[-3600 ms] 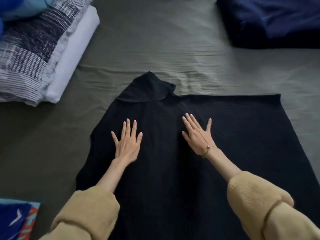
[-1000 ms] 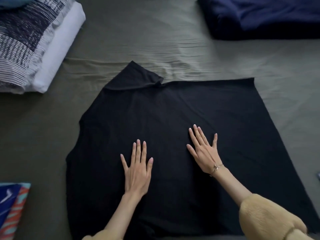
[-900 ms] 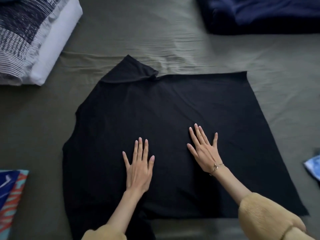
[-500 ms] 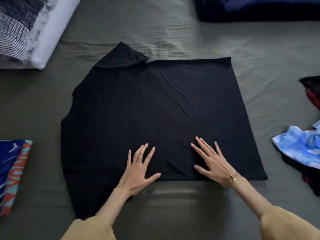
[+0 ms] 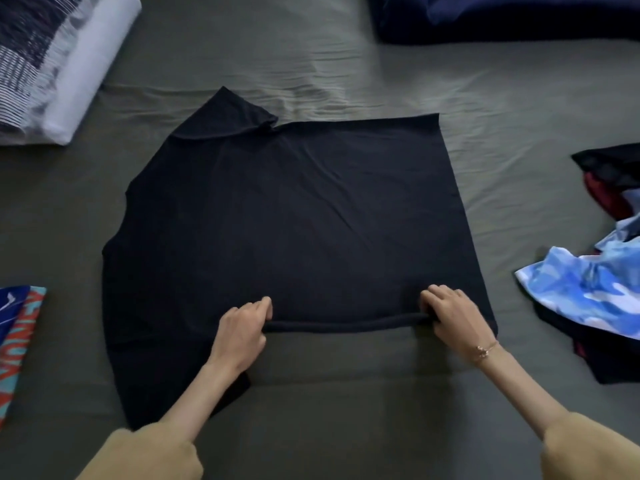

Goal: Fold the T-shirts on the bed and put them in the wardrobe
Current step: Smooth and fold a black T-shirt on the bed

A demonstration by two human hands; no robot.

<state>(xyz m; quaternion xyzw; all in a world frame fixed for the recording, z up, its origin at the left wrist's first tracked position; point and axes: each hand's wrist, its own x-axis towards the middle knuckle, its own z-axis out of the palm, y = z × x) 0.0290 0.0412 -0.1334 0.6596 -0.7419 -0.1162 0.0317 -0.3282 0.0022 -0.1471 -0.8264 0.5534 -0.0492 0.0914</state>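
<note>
Grey-green sheeted bed (image 5: 346,403) carries flat black cotton T-shirt (image 5: 294,220); left hand (image 5: 240,332) and right hand (image 5: 453,315) fingers pinching its 6 o'clock edge, slightly lifted.

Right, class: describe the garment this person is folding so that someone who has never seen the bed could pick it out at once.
Start at the grey-green bed sheet and look to its middle. The black T-shirt lies spread flat there, with the left hand and right hand pinching its near edge. Unlike the crumpled blue-and-white garment beside it, it is plain black.
</note>
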